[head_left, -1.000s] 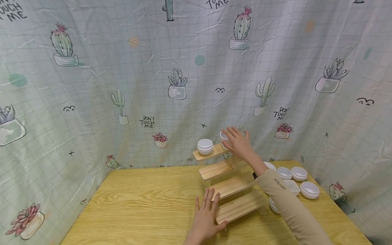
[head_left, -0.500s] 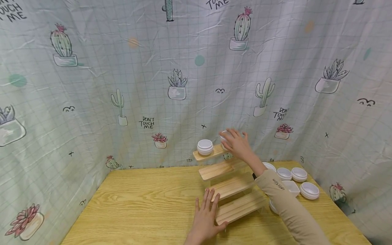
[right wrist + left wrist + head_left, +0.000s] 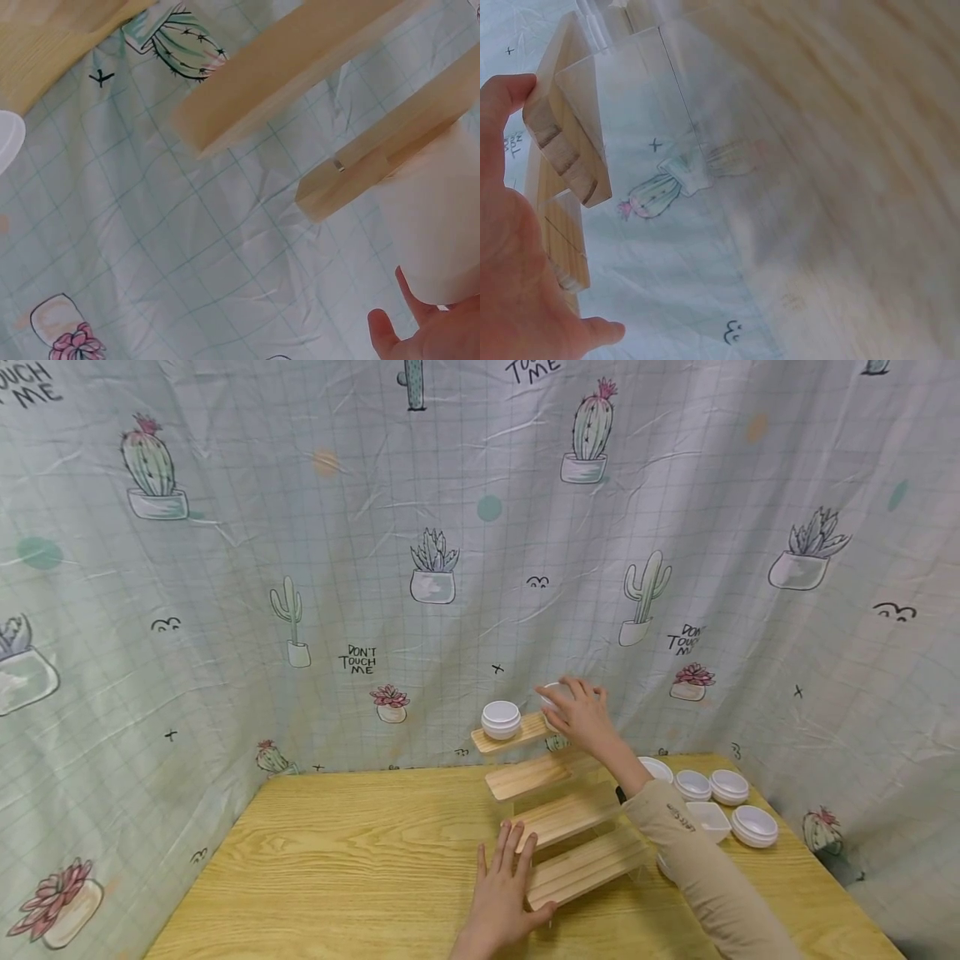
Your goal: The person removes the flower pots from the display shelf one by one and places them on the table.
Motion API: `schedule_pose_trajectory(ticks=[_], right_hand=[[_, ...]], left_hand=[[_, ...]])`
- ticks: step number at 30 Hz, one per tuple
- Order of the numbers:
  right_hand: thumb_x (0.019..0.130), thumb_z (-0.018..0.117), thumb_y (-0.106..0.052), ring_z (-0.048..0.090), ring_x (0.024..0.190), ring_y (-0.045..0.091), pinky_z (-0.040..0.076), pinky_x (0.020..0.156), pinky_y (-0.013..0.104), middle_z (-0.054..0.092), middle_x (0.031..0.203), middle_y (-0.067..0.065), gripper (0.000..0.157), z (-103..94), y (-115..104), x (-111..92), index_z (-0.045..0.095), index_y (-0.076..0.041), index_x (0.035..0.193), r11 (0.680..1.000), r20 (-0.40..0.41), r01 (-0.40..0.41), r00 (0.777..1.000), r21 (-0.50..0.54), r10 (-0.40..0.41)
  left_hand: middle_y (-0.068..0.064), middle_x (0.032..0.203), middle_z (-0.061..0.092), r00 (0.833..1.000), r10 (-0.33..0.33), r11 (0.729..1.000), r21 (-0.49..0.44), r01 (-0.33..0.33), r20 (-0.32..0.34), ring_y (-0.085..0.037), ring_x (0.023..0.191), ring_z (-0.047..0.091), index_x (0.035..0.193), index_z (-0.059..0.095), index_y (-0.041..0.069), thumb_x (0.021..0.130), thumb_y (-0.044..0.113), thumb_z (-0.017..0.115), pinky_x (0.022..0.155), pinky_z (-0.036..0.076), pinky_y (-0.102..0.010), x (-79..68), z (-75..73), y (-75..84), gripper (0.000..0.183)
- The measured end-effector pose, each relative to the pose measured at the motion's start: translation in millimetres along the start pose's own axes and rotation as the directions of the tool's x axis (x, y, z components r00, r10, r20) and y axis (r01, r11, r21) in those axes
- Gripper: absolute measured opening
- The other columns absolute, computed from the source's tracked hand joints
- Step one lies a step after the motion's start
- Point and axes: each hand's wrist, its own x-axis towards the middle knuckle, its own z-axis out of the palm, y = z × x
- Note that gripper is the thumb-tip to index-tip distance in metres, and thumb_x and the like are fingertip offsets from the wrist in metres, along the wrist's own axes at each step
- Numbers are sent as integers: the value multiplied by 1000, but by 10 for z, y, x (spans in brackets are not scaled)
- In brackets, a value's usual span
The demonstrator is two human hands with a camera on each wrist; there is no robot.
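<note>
A tiered display stand with wooden steps point(image 3: 588, 866) and clear side panels stands on the table, turned at an angle. My left hand point(image 3: 499, 893) rests at its left end, fingers spread and fairly straight, touching the ends of the lower steps. In the left wrist view a fingertip meets a plank's end point(image 3: 574, 150). At the right of the top step point(image 3: 513, 735), my right hand point(image 3: 588, 722) holds a white bowl point(image 3: 442, 225) with thumb and fingers bent about it, partly hiding it. A second white bowl point(image 3: 501, 720) sits on the left of that step.
Several more white bowls point(image 3: 753, 827) stand on the wooden table point(image 3: 352, 860) right of the stand, along with a square white dish point(image 3: 708, 821). My right sleeve point(image 3: 701, 860) covers some of them. A cactus-print curtain point(image 3: 480, 635) hangs close behind the table.
The fingers of my right hand have drawn in from spread to bent about the bowl on the top step. My left hand keeps its place at the stand.
</note>
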Motion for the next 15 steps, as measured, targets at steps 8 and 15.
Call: schedule_pose_trajectory(ticks=[8,15], right_hand=[[86,56,-31,42,105,37,32,80,54,49,120,19,33,-28,-36,-59,58,-23,119,1000,-8,-9,1000,15,10],[87,55,-32,43,106,39,31,80,54,47,124,19,33,-52,-34,-144,56,-26,120,999,-23,-14,1000,35,15]], left_hand=[[-7,148,19,1000,-2,1000,5,2,-1,-27,136,14,142,22,16,75,62,53,95,30,-61,-2,8,-2,87],[-7,148,18,1000,-1,1000,8,1,-4,-26,136,15,142,21,17,74,63,52,94,31,-61,5,21,-6,88]])
